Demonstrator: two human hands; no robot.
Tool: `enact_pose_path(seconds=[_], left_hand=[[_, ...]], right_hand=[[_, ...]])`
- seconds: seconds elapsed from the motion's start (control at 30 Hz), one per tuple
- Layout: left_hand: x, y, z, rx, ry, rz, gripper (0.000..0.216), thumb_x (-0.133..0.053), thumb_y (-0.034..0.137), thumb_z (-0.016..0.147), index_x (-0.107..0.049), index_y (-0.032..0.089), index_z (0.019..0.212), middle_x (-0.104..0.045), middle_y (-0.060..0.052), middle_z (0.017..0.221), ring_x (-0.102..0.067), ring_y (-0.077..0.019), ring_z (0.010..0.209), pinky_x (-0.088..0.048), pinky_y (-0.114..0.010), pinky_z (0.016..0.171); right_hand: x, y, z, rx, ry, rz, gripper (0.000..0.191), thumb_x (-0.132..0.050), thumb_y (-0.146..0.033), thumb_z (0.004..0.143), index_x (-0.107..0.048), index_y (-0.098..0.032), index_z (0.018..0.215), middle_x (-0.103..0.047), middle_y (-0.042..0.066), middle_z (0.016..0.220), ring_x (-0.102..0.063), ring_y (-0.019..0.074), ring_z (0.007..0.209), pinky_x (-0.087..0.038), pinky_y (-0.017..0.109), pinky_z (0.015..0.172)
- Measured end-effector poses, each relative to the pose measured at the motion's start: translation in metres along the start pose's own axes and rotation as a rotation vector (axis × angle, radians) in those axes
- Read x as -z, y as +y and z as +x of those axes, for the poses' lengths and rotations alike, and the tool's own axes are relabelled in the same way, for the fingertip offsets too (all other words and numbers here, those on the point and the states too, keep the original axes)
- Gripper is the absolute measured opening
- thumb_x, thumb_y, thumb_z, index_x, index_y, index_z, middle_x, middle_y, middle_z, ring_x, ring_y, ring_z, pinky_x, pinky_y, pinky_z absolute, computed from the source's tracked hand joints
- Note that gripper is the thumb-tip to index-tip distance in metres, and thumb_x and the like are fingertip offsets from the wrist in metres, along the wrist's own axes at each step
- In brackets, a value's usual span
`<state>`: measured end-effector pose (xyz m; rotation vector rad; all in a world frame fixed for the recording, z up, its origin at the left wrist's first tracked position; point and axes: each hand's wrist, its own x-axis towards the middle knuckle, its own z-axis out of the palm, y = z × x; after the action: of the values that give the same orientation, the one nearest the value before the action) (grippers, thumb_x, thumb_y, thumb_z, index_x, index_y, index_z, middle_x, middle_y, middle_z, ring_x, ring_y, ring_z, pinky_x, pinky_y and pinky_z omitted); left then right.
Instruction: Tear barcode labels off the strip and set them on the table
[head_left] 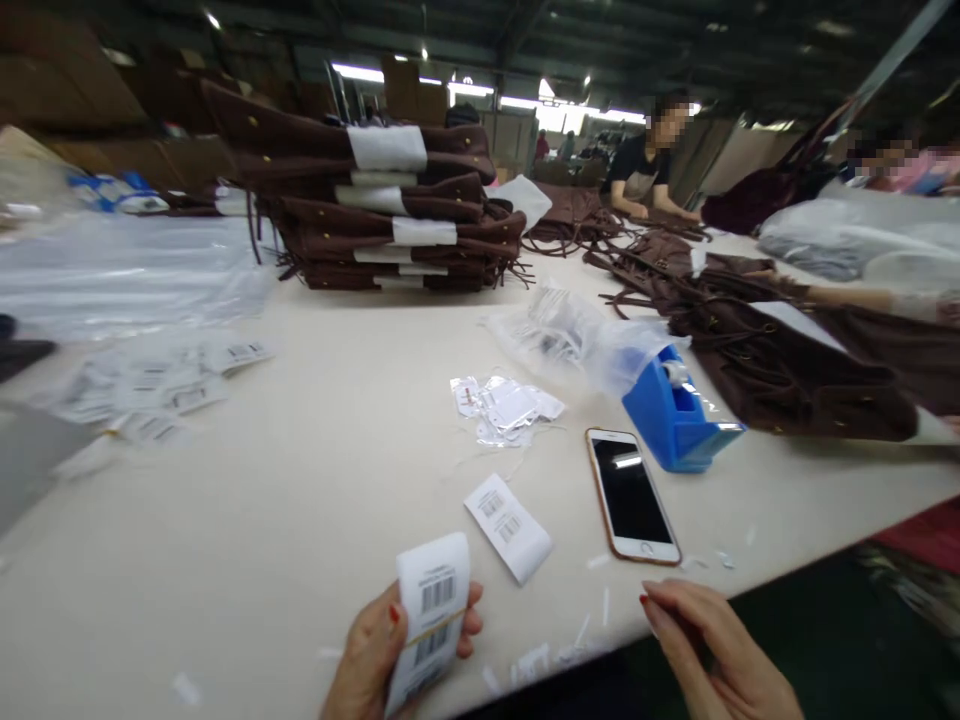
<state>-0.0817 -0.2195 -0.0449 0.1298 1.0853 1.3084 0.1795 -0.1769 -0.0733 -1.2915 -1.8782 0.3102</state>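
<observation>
- Head view: the left hand (pixel 375 655) grips a strip of barcode labels (pixel 429 615) at the near edge of the table (pixel 300 480), thumb in front and fingers wrapped behind, so the hand is closed on the strip.
- The strip stands nearly upright with its top curling over; its long axis runs from the palm up and away toward the far edge, tilted slightly right, with the printed barcodes facing the camera.
- The right hand (pixel 712 650) hovers past the near edge to the right, fingers drawn loosely together with tips pointing left toward the strip; it holds nothing that I can make out, and it is well apart from the labels.
- A loose barcode label (pixel 508 527) lies flat between the two hands and a little farther in, its long axis running diagonally from far-left to near-right; the left hand is nearer to it.
- Just right of it lies a smartphone (pixel 632 495), screen up, beside a blue tape dispenser (pixel 675 420).
- Small bagged tags (pixel 504 408) lie mid-table; stacked brown bags (pixel 375 200) sit toward the far edge, where another person (pixel 645 165) works.
</observation>
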Motion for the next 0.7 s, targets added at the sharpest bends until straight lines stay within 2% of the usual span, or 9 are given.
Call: enact_pose_path(seconds=[0.17,0.3,0.43,0.7], left_hand=[[0.002,-0.012,-0.002,-0.016,-0.23,0.053,0.057,-0.068,0.055,0.056,-0.065,0.011,0.093,-0.068,-0.017,0.085,-0.062,-0.0257,0.073,-0.048,-0.033,0.066],[0.014,-0.02,0.0,-0.045,-0.367,0.071,0.055,-0.065,0.054,0.061,-0.065,0.009,0.093,-0.065,-0.011,0.067,-0.061,-0.021,0.062,-0.044,-0.029,0.057],[0.021,-0.024,0.002,-0.054,-0.378,0.079,0.055,-0.065,0.055,0.061,-0.066,0.01,0.092,-0.064,-0.009,0.063,-0.061,-0.0202,0.061,-0.041,-0.026,0.054],[0.023,-0.025,0.003,-0.039,-0.415,0.083,0.056,-0.063,0.054,0.064,-0.063,0.01,0.098,-0.062,-0.007,0.058,-0.058,-0.0179,0.055,-0.038,-0.024,0.051]], right_hand=[[-0.027,-0.058,0.033,0.187,-0.238,0.225,0.03,-0.054,-0.017,0.078,-0.056,-0.023,0.108,-0.057,0.008,0.106,-0.056,0.0197,0.097,-0.051,0.027,0.079],[-0.045,-0.087,0.049,0.364,-0.398,0.32,0.04,-0.049,-0.013,0.079,-0.048,-0.02,0.118,-0.051,0.013,0.114,-0.05,0.0227,0.106,-0.048,0.036,0.085],[-0.056,-0.094,0.048,0.399,-0.45,0.323,0.041,-0.048,-0.014,0.079,-0.046,-0.017,0.119,-0.051,0.014,0.114,-0.049,0.024,0.107,-0.047,0.04,0.086],[-0.06,-0.096,0.044,0.317,-0.446,0.421,0.038,-0.053,-0.012,0.075,-0.049,-0.017,0.113,-0.055,0.011,0.105,-0.053,0.0201,0.098,-0.05,0.032,0.08]])
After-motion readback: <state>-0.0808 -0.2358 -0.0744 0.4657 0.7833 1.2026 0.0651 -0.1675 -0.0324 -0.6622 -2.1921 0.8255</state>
